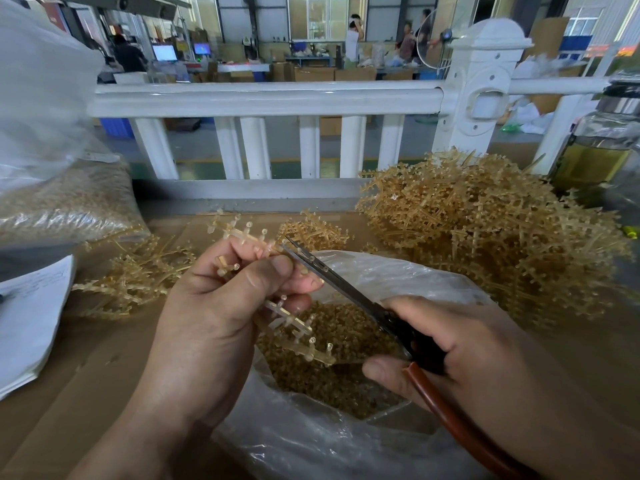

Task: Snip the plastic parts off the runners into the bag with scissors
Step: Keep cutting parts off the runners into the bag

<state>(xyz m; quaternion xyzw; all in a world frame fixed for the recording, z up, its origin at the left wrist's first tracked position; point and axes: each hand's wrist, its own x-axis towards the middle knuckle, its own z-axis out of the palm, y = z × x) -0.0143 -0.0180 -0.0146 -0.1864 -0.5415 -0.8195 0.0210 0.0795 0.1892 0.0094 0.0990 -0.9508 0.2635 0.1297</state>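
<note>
My left hand [221, 306] grips an amber plastic runner [294, 323] with small round parts on its branches, held over the open clear bag [398, 275]. My right hand [460, 344] holds the scissors [332, 275] by their brown and black handles. The blades point up and left, and their tips meet the runner's upper branch by my left fingers. Inside the bag lies a heap of snipped amber parts [346, 372].
A big pile of amber runners [485, 230] lies at the right, a smaller one [138, 275] at the left. A full bag of parts [65, 202] and white papers [27, 320] sit far left. A jar [602, 147] stands far right; a white railing [263, 98] runs behind.
</note>
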